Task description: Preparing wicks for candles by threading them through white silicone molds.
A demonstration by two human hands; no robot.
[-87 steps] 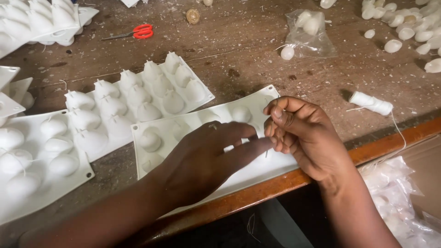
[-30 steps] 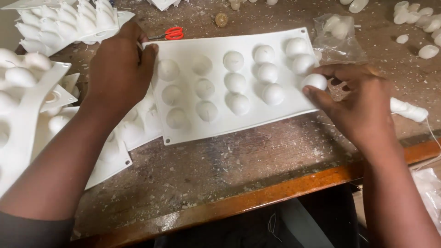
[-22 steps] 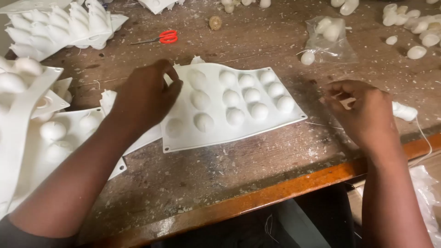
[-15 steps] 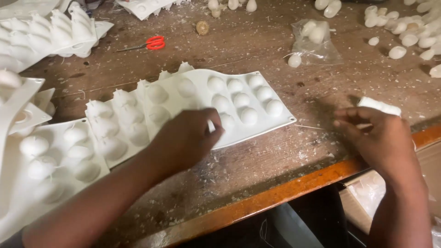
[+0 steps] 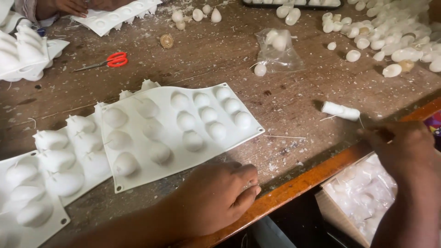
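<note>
A white flexible mould (image 5: 183, 154) with several rounded domes lies flat on the worn wooden table (image 5: 220, 69). My left hand (image 5: 216, 197) rests on the table just in front of the mould's near edge, fingers curled together, with nothing visible in it. My right hand (image 5: 404, 147) is blurred at the table's front right edge, back of the hand up; its fingers are hidden. A small spool of white thread (image 5: 340, 110) lies just beyond it. A thin needle or wire (image 5: 285, 136) lies between mould and spool.
More white moulds (image 5: 69, 156) overlap at the left. Red-handled scissors (image 5: 112, 59), a clear bag of white egg shapes (image 5: 278, 48) and a pile of loose white eggs (image 5: 395, 32) lie farther back. Another person's hand (image 5: 69, 5) works at top left. A box of plastic bags (image 5: 363, 197) sits below the orange table edge (image 5: 298, 186).
My left hand has slid off the mould to the table's front edge. The mould now lies flat and still. My right hand has stayed by the spool at the right edge.
</note>
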